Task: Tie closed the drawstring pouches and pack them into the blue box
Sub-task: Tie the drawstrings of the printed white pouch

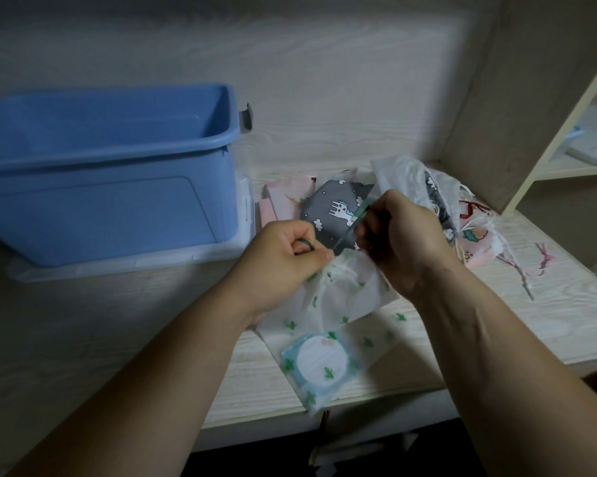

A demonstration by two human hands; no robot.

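Head view: looks down over both forearms at a pale wood-grain tabletop [135, 304] set against a wall.
Blue box: the blue box [101, 208] stands mouth-up at the tabletop's left rear, resting on a clear lid [118, 266]. It is probably left open and close by so each tied pouch can go straight in. No pouch shows inside it.
Waiting pile: a heap of pouches [410, 180] lies toward the right rear edge, among them a grey pouch [334, 204] and a pink pouch [283, 197]. Their cords trail loose, so they look untied and queued.
Pouch being tied: the cactus pouch [341, 304] lies at the middle of the front edge. Its gathered neck is up between the hands and its bottom reaches the edge.
Right hand: the right hand [403, 242] is curled tight, pinching one end of the green cord [353, 223] just above the neck.
Left hand: the left hand [283, 253] is curled, gripping the other end, with a loop of cord around a finger.
Cord: it runs taut between the two hands, which suggests they are pulling apart to cinch the neck or set a knot.
Contents: a round blue-rimmed disc [321, 363] shows through the pouch's lower end.
Writing: none is readable. The grey pouch has a white cartoon animal and clouds, and the disc's white face is blurred.
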